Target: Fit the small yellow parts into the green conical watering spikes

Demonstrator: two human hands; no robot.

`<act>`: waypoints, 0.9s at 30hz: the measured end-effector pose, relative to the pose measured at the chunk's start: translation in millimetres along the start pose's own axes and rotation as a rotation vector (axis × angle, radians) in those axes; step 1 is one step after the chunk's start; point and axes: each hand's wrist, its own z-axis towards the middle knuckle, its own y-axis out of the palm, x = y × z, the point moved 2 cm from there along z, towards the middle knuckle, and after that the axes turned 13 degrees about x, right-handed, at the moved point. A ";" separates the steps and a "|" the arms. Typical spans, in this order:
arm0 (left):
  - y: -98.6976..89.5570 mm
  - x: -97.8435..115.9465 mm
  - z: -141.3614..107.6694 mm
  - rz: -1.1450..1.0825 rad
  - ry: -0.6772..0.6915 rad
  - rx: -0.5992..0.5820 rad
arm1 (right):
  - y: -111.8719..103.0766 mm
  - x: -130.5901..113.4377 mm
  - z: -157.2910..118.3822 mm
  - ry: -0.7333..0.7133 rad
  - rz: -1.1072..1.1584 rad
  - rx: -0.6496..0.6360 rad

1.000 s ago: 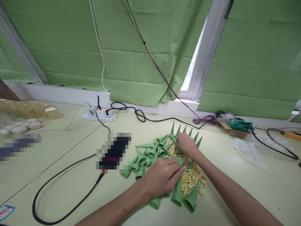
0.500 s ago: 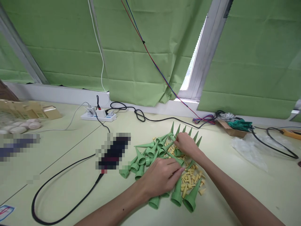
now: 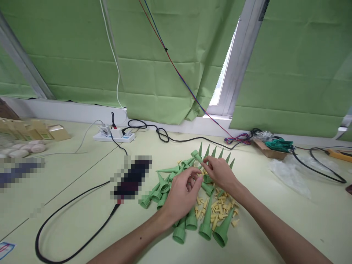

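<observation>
My right hand [image 3: 220,171] pinches a green cone-shaped nozzle [image 3: 196,154] by its narrow end, with the wide open end pointing up and left. Close beside it, my left hand [image 3: 184,190] is curled above the pile, thumb and fingertips drawn together; anything between them is too small or hidden to make out. Around and beneath both hands lie loose green cones [image 3: 206,223] and small yellow stepped plugs [image 3: 218,209]. Behind my right hand, several green cones [image 3: 213,151] stand in a row with their points up.
A blurred dark device [image 3: 133,178] with a black cable [image 3: 41,227] lies left of the pile. A white power strip [image 3: 114,137] sits near the wall. At back right are a cardboard box [image 3: 271,151] with green material and a clear plastic bag [image 3: 291,176]. Small cartons [image 3: 57,132] stand far left.
My left hand has lifted from the near plugs and moved up toward my right hand, its fingers curling. The cone in my right hand now shows clear of the pile, wide end raised.
</observation>
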 end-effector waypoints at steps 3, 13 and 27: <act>-1.8 -4.3 1.7 -0.116 -0.161 0.100 | -5.7 -3.2 -18.8 -0.048 0.149 0.089; -4.4 -10.9 6.2 -0.118 -0.045 0.143 | -9.0 -8.8 -53.1 -0.229 0.386 0.156; -10.6 -7.9 10.9 -0.077 0.059 0.198 | -8.3 15.0 -41.0 -0.306 0.123 0.240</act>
